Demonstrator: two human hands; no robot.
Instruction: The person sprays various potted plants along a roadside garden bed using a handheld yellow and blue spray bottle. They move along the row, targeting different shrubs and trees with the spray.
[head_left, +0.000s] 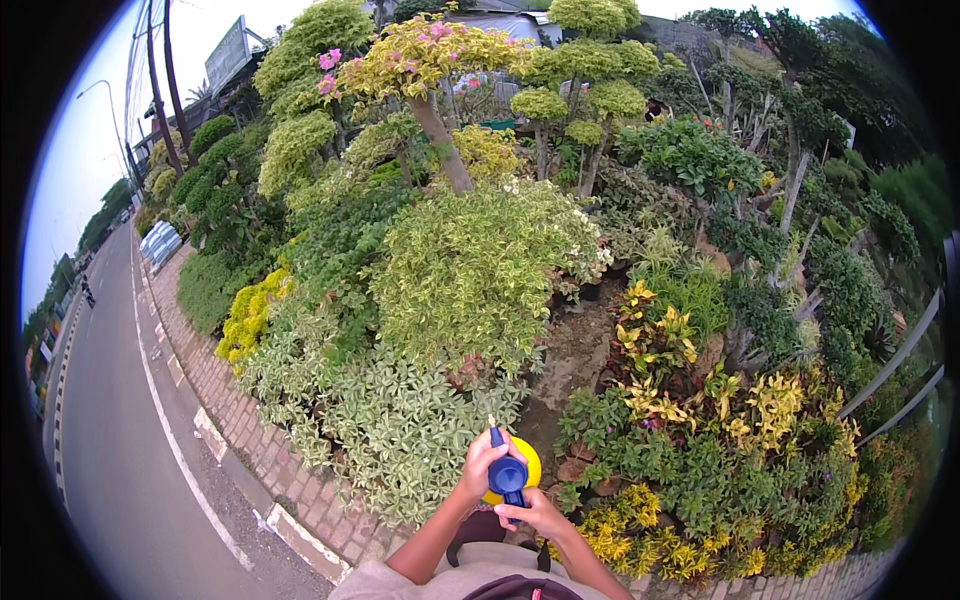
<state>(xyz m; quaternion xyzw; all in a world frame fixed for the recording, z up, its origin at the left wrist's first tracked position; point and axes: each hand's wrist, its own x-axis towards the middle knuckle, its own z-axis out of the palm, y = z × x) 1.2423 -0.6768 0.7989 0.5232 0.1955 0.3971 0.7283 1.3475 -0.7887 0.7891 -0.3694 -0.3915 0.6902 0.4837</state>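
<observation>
Close in front of my body I hold a hand pump sprayer with a blue plastic head (507, 474) and a round yellow bottle (531, 455) below it. Its brass-coloured nozzle tip (492, 420) points away from me, towards the plants. My left hand (482, 463) is wrapped around the front of the blue head, just behind the nozzle. At the rear, my right hand (536, 513) grips the blue handle. Pale variegated leafy plants (405, 420) stand just beyond the nozzle, and a rounded variegated shrub (465, 277) rises behind them.
To the left, a brick pavement (300, 480) and a painted kerb (307, 541) run beside an asphalt road (127, 390), where a motorcycle rider (88, 292) is far off. A dirt path (574, 352) lies between the shrubs and yellow-leaved crotons (660, 337). Thin tree trunks (442, 142) stand beyond.
</observation>
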